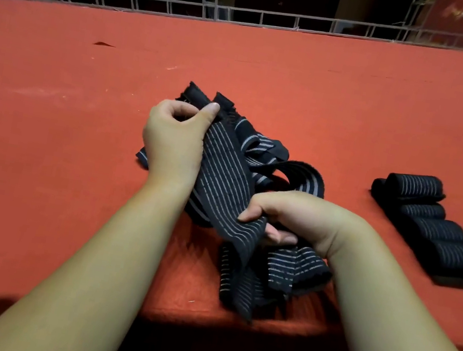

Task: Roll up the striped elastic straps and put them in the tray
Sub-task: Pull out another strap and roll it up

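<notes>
A black elastic strap with thin white stripes [223, 180] stretches between my two hands above a loose heap of the same straps [295, 177] on the red table. My left hand [173, 140] pinches its far end between thumb and fingers, near the black fastening tab. My right hand [291, 216] grips the strap lower down, fingers curled round the fabric. More strap hangs crumpled over the table's front edge [284, 271]. Several rolled straps [432, 223] lie in a row on a dark tray [453, 281] at the right.
The red cloth-covered table [77, 132] spreads wide to the left and behind the heap. A metal truss frame [209, 12] runs along the far edge. A small dark scrap [103, 44] lies at the far left. The table's front edge drops off just below my forearms.
</notes>
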